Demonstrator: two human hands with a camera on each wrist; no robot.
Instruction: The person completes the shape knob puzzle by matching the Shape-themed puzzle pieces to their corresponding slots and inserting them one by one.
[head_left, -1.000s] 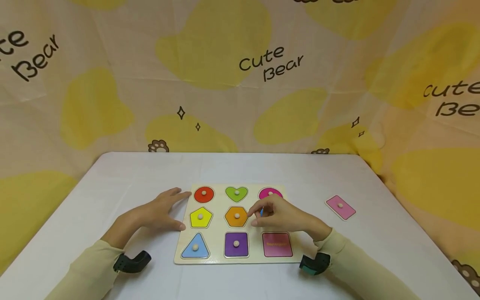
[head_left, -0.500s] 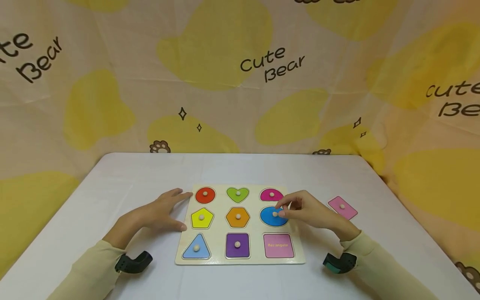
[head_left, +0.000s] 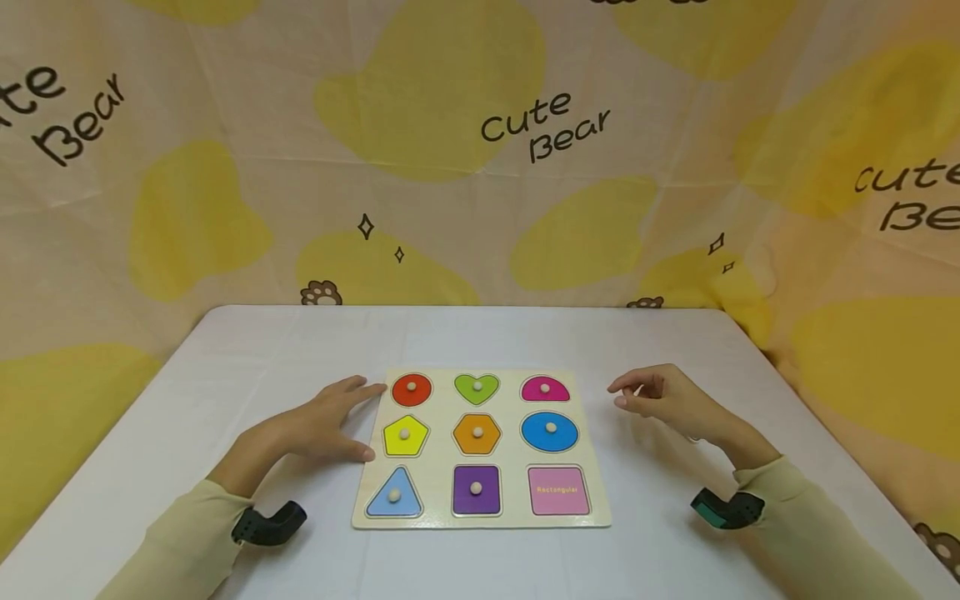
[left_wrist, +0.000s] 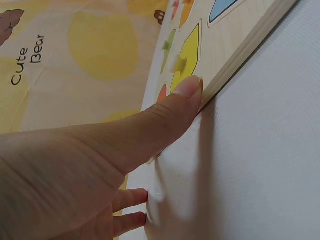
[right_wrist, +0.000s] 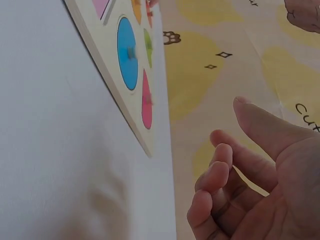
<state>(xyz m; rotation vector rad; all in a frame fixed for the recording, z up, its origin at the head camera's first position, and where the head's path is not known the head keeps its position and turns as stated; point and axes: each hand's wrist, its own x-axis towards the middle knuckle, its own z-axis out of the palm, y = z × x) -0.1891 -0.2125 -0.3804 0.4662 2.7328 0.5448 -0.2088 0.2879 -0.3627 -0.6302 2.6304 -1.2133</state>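
Note:
A wooden knob-puzzle board [head_left: 438, 408] lies on the white table. Seated in it are a blue oval [head_left: 536, 435], an orange hexagon [head_left: 465, 437], a purple square [head_left: 465, 504] and several other knobbed shapes. The pink recess [head_left: 557, 502] marked "Rectangular" has no piece in it. My left hand [head_left: 315, 425] steadies the board's left edge, its thumb [left_wrist: 170, 112] touching the rim in the left wrist view. Right of the board, my right hand [head_left: 675, 404] hovers with fingers loosely bent and nothing between them, also seen in the right wrist view. It hides the loose pink rectangle almost entirely.
The white table [head_left: 480, 333] extends around the board on every side. Behind it hangs a yellow-patterned cloth [head_left: 420, 92] with "Cute Bear" lettering. Dark wrist devices [head_left: 270, 523] sit on both forearms.
My right hand has let go of the blue oval, now seated in the board, and moved right over the loose pink rectangle. My left hand has stayed at the board's edge.

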